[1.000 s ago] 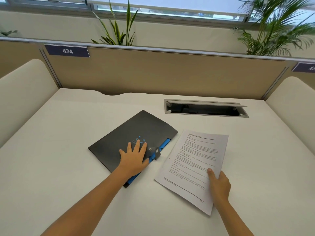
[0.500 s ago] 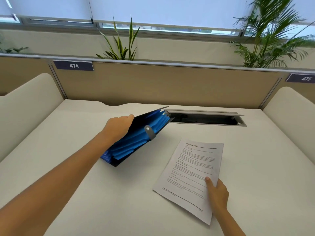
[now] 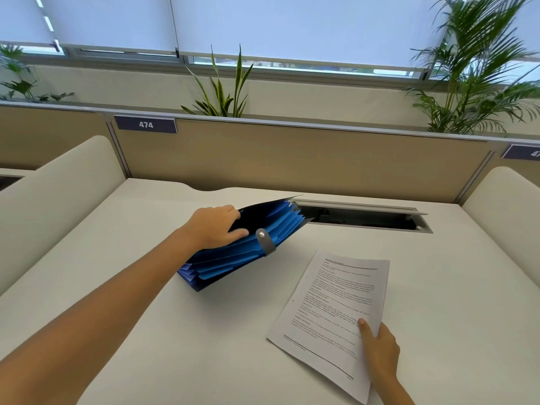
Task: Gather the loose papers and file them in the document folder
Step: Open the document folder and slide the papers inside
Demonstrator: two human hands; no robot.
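Observation:
A dark accordion document folder (image 3: 248, 252) with several blue pockets stands tilted on its edge on the white desk (image 3: 146, 287), its pockets fanned toward me and a grey snap strap hanging at its front. My left hand (image 3: 214, 229) grips the folder's top flap and holds it apart. To the right, a stack of printed white papers (image 3: 333, 305) rests on the desk, slightly raised at its near corner. My right hand (image 3: 378, 350) pinches that near right corner, thumb on top.
An open cable tray slot (image 3: 362, 217) is sunk in the desk just behind the folder. A tan partition (image 3: 292, 159) labelled 474 closes the back. Cream side dividers (image 3: 58, 200) stand left and right. Plants sit behind the partition.
My left hand lifted the folder from lying flat and shut to tilted up with its blue pockets spread. The papers and my right hand stayed about where they were.

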